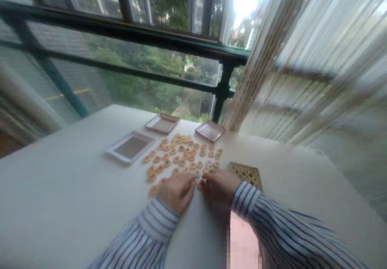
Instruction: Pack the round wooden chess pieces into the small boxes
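Observation:
Several round wooden pieces [181, 154] with red and dark markings lie spread across the white table [60, 196]. My left hand [177, 190] and my right hand [219, 184] meet at the near edge of the spread, fingertips close together over the nearest pieces. Both hands have curled fingers that seem to pinch at a piece, but the picture is blurred and I cannot make out what they hold. Both arms wear blue-striped white sleeves.
Three shallow trays stand beyond the pieces: a white one [130, 147] at left, a brown one [162, 123] and a pinkish one [209, 131]. A patterned box [246, 173] lies by my right wrist. A window railing [223, 87] and a curtain [287, 59] stand behind the table.

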Demonstrator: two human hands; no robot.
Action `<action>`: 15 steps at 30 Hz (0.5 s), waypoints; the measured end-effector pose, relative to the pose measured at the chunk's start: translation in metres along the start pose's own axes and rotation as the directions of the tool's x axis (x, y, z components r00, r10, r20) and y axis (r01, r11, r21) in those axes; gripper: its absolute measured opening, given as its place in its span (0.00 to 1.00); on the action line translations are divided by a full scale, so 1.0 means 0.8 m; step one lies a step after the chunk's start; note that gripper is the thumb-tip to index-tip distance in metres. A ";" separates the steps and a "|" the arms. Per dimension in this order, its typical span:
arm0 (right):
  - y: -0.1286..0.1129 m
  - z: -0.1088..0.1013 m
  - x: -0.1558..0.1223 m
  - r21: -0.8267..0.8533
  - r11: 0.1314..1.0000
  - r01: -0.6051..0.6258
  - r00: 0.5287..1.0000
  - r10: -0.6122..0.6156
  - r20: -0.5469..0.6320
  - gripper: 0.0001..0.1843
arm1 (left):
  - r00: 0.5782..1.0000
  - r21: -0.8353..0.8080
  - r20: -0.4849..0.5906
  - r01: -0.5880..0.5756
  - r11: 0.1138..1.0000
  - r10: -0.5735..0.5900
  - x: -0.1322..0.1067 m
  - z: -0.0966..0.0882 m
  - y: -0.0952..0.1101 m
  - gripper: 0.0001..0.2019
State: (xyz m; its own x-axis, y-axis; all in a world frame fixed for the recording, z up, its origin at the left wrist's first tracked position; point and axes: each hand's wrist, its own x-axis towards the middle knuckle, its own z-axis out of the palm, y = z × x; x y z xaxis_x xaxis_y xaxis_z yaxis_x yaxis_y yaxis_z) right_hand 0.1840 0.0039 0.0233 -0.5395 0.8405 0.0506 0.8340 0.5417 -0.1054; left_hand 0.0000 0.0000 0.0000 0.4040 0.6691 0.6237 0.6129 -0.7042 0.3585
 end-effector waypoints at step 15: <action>-0.007 -0.012 0.005 0.013 1.000 -0.013 1.000 0.013 0.016 0.10 | 0.999 0.012 -0.018 0.037 0.999 -0.037 -0.001 -0.004 0.002 0.11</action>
State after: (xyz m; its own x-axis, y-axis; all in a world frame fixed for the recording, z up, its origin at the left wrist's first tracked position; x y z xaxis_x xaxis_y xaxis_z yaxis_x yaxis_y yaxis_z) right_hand 0.1781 0.0041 0.0337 -0.5302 0.8472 0.0333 0.8396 0.5300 -0.1187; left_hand -0.0010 -0.0025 0.0023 0.3689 0.6901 0.6226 0.6352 -0.6762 0.3731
